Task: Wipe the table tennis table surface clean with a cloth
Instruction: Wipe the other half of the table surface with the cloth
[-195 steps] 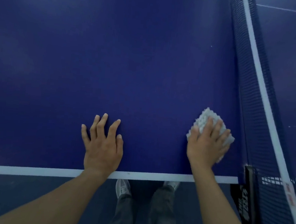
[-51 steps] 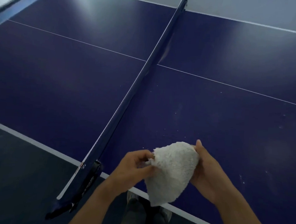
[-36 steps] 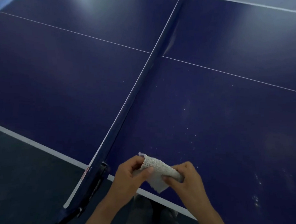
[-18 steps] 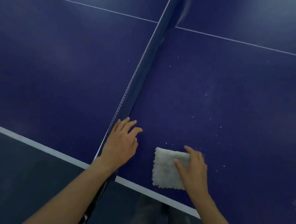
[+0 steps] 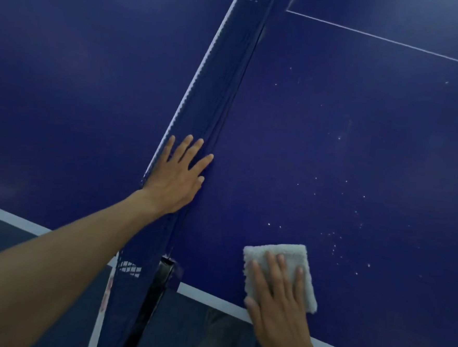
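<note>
A folded white fluffy cloth [image 5: 295, 256] lies flat on the dark blue table tennis table [image 5: 361, 128], near its white front edge line. My right hand [image 5: 281, 301] presses down on the cloth with straight, spread fingers. My left hand [image 5: 177, 173] rests flat with fingers spread against the net [image 5: 223, 86], by its near end. Small white specks dot the table surface to the right of and beyond the cloth.
The net runs from the near edge to the far top, splitting the table into two halves. Its black clamp post [image 5: 161, 277] sits at the table's front edge. A thin white centre line [image 5: 381, 39] crosses the right half. Dark floor lies below the edge.
The camera has dropped closer to the table. My right hand has slid fully on top of the cloth, fingers flat. My left hand stays at the net.
</note>
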